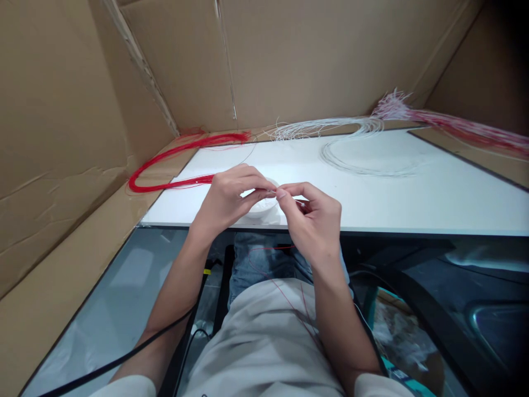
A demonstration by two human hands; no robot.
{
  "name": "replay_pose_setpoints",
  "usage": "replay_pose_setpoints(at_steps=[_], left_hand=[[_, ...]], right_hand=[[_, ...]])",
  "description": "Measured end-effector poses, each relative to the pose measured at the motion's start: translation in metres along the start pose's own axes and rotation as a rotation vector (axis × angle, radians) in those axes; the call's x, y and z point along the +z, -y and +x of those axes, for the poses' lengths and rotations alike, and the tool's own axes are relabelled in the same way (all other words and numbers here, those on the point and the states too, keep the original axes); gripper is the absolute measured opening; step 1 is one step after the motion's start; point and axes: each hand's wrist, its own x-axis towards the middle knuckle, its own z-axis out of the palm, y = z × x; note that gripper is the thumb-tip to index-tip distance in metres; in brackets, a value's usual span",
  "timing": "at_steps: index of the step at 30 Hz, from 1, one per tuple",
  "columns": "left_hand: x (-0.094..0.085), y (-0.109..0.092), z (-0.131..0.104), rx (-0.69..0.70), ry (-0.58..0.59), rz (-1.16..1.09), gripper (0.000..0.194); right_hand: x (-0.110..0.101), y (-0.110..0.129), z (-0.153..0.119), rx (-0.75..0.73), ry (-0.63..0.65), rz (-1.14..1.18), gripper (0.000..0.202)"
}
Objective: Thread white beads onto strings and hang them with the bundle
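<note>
Over the table's front edge, my left hand (231,196) and my right hand (316,220) meet fingertip to fingertip. Both are closed in a pinch on a thin pale wire (271,192). A small white bit (301,204) shows under my right fingers. From behind my right hand a thin red wire (268,248) loops down over my lap; whether it joins the pale one is hidden. Just below the fingertips sits a round white dish (264,207), partly covered by my hands. Left of my left hand lies a bundle of red wires (151,187), curved in a U.
White wires (351,129) lie looped along the back of the white tabletop (413,204). At the back right is a pink-and-red bundle (454,124). Cardboard walls (314,55) stand behind and left. A black cable (124,355) crosses my left forearm; an open box (403,325) is below right.
</note>
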Motion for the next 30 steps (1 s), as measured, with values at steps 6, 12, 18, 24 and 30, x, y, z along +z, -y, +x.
replay_pose_setpoints(at_steps=[6, 12, 18, 24, 30], left_hand=[[0.0011, -0.0022, 0.0003, -0.013, 0.010, 0.022, 0.008], [-0.0004, -0.0019, -0.0006, 0.005, 0.031, 0.036, 0.008], [-0.0019, -0.0021, -0.0007, -0.004, 0.049, 0.022, 0.005], [-0.0017, -0.0029, -0.0008, -0.008, 0.064, 0.034, 0.005], [-0.0012, -0.0034, -0.0013, -0.005, 0.071, 0.057, 0.005]], right_hand=[[0.0010, -0.0016, -0.0007, -0.054, -0.005, -0.055, 0.017], [-0.0002, -0.0030, -0.0016, -0.119, 0.014, -0.124, 0.016], [-0.0010, -0.0029, -0.0008, -0.095, 0.048, -0.114, 0.017], [-0.0016, -0.0011, 0.0001, -0.067, 0.048, -0.114, 0.016], [-0.0024, -0.0007, 0.0002, -0.064, 0.046, -0.109, 0.017]])
